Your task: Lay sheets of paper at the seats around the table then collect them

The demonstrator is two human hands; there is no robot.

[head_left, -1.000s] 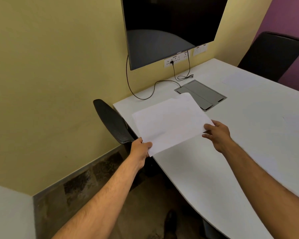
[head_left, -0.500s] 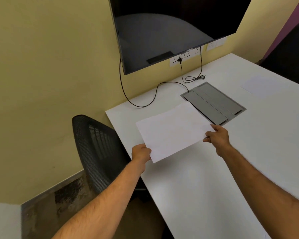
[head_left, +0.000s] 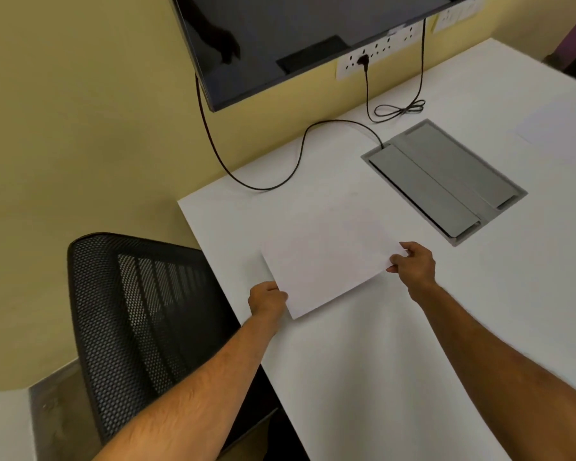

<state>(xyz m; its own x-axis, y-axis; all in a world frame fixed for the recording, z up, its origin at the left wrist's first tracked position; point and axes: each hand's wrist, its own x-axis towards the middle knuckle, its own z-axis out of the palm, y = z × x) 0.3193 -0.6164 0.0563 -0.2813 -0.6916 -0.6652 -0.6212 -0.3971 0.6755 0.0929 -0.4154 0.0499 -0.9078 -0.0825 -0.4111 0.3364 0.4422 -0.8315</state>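
the sheet of paper [head_left: 326,261] is plain white, blank and uncreased, lying low over the near corner of the white desk [head_left: 379,377], turned at an angle to the desk's edge; whether it rests flat on the surface or hovers just above it is hard to tell, since white blends into white; the left hand [head_left: 267,298] pinches its near left corner, and the right hand [head_left: 413,262] pinches its right corner, each closed on the paper; a second sheet [head_left: 559,128] far right on the desk is faint and cut off by the frame; a grey cable hatch [head_left: 443,179] sits just beyond the held paper; a black cable [head_left: 300,151] runs into it from the wall; the dark screen [head_left: 296,38] is cut off at the top; a black mesh chair [head_left: 133,314] stands at the desk's left edge, partly hidden by the left forearm.
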